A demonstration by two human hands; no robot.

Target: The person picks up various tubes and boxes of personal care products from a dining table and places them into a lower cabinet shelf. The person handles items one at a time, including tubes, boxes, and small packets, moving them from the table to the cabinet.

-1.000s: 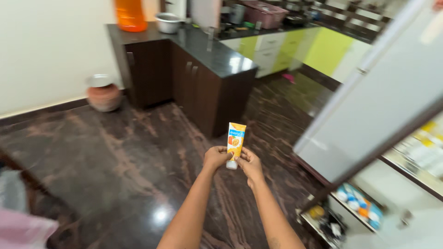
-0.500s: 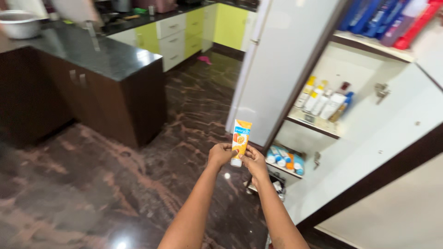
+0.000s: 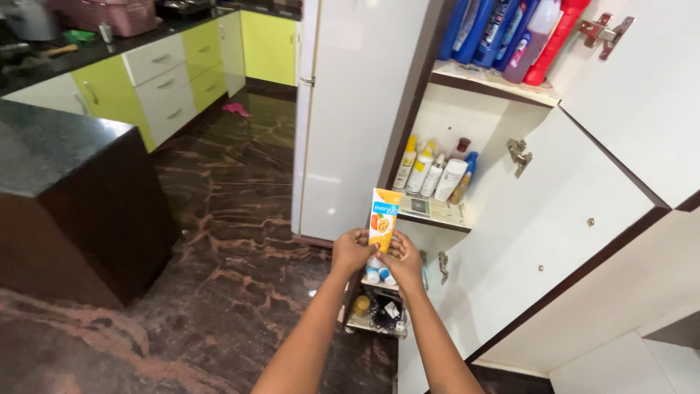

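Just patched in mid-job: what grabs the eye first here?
An orange tube held upright in both hands, left hand and right hand, at centre frame. Behind it stands an open white cupboard, with pale bottles on the middle shelf and blue and red bottles on the top one.

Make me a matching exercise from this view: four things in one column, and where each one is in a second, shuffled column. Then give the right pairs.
Things:
1. orange tube
2. blue and red bottles
3. pink item
4. dark countertop

Places:
A. on the floor by the yellow-green drawers
B. on the top cupboard shelf
C. at the left edge of the view
D. held upright between the left hand and right hand

Pairs: 1-D, 2-B, 3-A, 4-C
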